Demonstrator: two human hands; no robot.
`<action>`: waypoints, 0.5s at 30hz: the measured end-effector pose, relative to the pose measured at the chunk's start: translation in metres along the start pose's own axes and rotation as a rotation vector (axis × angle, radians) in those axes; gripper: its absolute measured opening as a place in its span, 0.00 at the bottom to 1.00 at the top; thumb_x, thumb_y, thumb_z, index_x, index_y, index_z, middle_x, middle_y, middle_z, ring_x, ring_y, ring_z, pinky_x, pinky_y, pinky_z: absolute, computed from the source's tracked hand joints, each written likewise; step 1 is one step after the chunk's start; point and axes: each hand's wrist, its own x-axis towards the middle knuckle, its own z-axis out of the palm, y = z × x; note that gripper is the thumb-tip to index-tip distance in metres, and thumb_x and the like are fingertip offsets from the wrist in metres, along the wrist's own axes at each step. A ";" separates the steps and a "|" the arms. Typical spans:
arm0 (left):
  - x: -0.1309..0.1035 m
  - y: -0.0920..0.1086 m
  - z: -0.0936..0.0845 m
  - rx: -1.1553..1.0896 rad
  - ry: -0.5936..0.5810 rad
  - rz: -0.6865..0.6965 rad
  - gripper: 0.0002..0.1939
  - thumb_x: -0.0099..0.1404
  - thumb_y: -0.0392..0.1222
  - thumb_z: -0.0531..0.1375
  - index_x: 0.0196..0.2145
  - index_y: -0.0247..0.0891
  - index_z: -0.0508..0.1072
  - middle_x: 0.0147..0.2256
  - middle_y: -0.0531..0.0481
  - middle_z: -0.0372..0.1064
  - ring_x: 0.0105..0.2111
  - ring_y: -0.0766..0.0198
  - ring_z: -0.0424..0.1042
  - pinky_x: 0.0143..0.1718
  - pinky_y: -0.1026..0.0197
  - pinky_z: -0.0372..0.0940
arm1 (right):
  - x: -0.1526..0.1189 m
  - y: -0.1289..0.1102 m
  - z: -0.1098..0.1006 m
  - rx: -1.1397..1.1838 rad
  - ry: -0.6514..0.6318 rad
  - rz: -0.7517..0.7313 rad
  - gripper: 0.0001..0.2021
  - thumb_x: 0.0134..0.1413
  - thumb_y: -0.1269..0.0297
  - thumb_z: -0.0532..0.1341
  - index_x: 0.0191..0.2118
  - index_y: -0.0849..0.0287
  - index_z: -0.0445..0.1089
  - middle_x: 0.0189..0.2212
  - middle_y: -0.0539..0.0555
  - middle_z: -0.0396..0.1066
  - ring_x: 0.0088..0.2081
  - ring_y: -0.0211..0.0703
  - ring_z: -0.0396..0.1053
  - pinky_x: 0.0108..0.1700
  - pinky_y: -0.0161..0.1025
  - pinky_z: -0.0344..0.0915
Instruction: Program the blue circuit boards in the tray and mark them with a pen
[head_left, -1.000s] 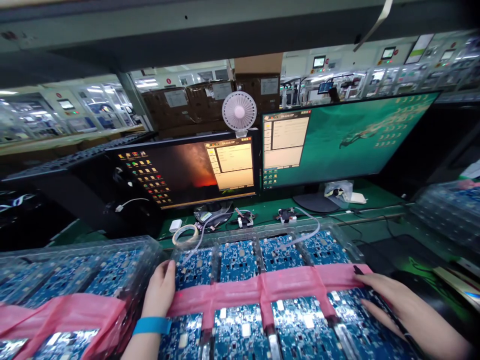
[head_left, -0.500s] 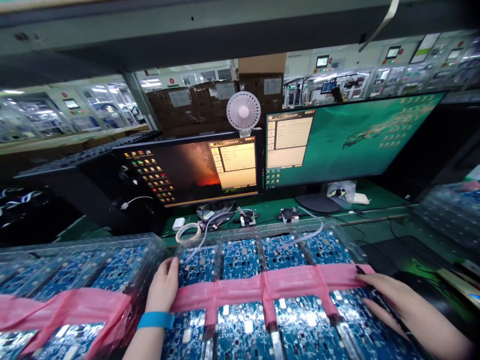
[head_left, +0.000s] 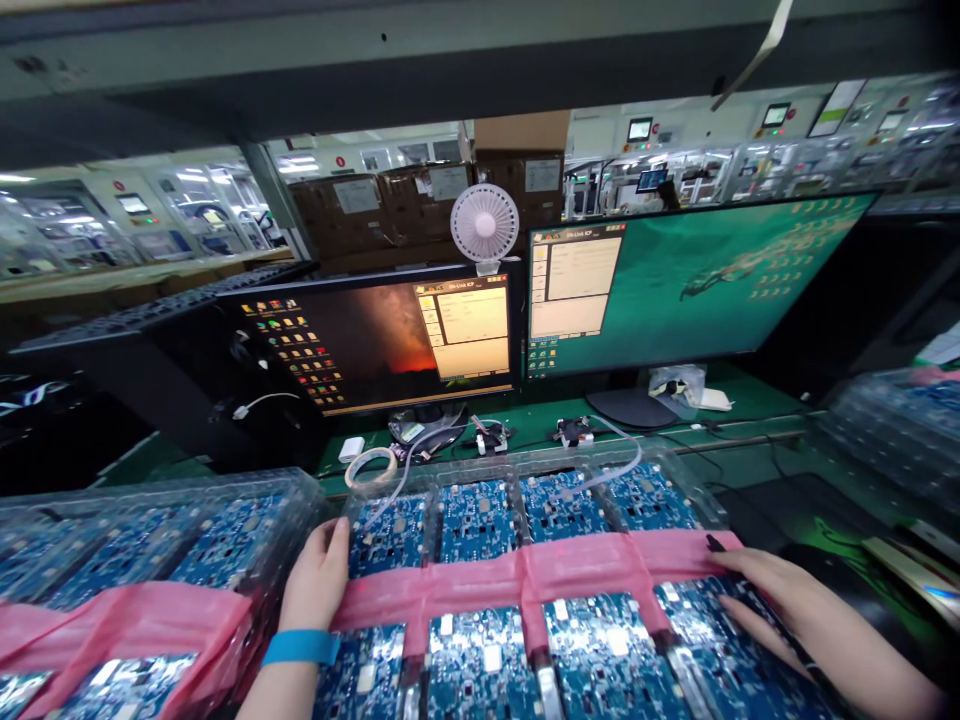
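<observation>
Blue boards fill the clear tray, pink strip laid across; left fingers half-curled at the tray's edge, right fingers slightly parted at the strip's end, whether gripping we cannot tell.

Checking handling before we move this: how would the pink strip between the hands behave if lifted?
The pink strip is probably floppy: it shows creases and soft, uneven edges. It looks thin, so likely light for its size. Its branches run down between blue circuit boards, so it might snag or drag there, though any fastening isn't visible.
</observation>
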 end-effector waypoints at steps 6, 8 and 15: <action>-0.001 -0.001 0.000 0.008 -0.018 0.020 0.23 0.57 0.53 0.45 0.40 0.33 0.66 0.39 0.41 0.67 0.42 0.54 0.65 0.42 0.59 0.60 | 0.001 0.000 -0.003 0.020 -0.037 0.006 0.15 0.50 0.57 0.54 0.42 0.57 0.66 0.40 0.56 0.68 0.41 0.47 0.67 0.41 0.39 0.66; -0.001 -0.001 0.000 0.009 -0.023 0.014 0.23 0.57 0.53 0.45 0.40 0.33 0.66 0.39 0.41 0.67 0.42 0.54 0.65 0.42 0.58 0.60 | 0.001 0.001 -0.001 0.020 -0.047 0.007 0.16 0.49 0.56 0.55 0.43 0.57 0.66 0.41 0.56 0.68 0.41 0.47 0.66 0.42 0.40 0.66; 0.001 -0.005 0.002 0.017 -0.044 -0.002 0.24 0.57 0.54 0.44 0.41 0.33 0.65 0.41 0.42 0.66 0.43 0.55 0.64 0.44 0.58 0.59 | -0.004 0.005 0.005 -0.008 -0.068 0.035 0.17 0.50 0.55 0.54 0.44 0.56 0.64 0.42 0.56 0.67 0.43 0.46 0.65 0.43 0.41 0.65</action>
